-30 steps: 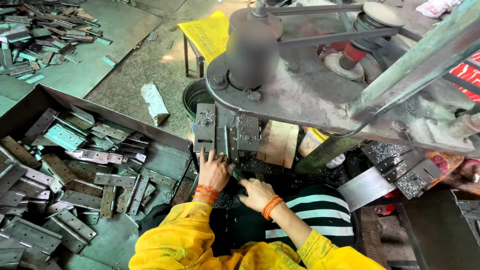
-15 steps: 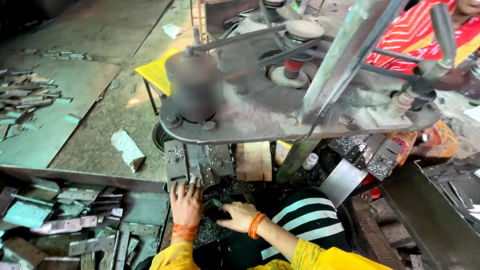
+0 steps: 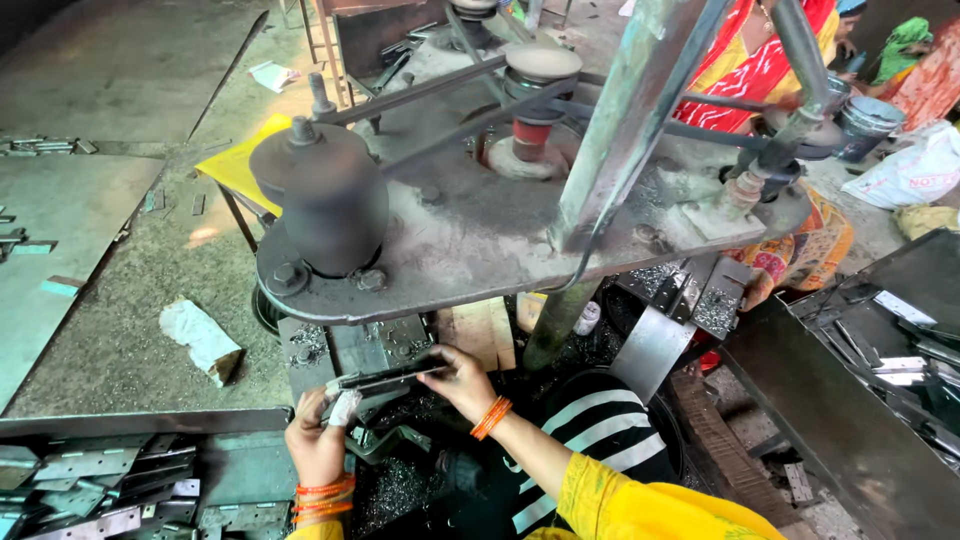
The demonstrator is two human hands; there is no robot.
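Both hands hold a long dark metal strip (image 3: 385,378) level under the grey machine plate (image 3: 480,245). The left hand (image 3: 318,440), fingers curled, thumb bandaged in white, pinches the strip's left end; the right hand (image 3: 462,380) closes on its right end. Metal hinges (image 3: 95,480) lie in a tray at lower left; a yellow stool (image 3: 235,165) stands beyond

A long, dark, flat metal hinge strip (image 3: 385,378) lies nearly level, held at both ends below the machine plate.
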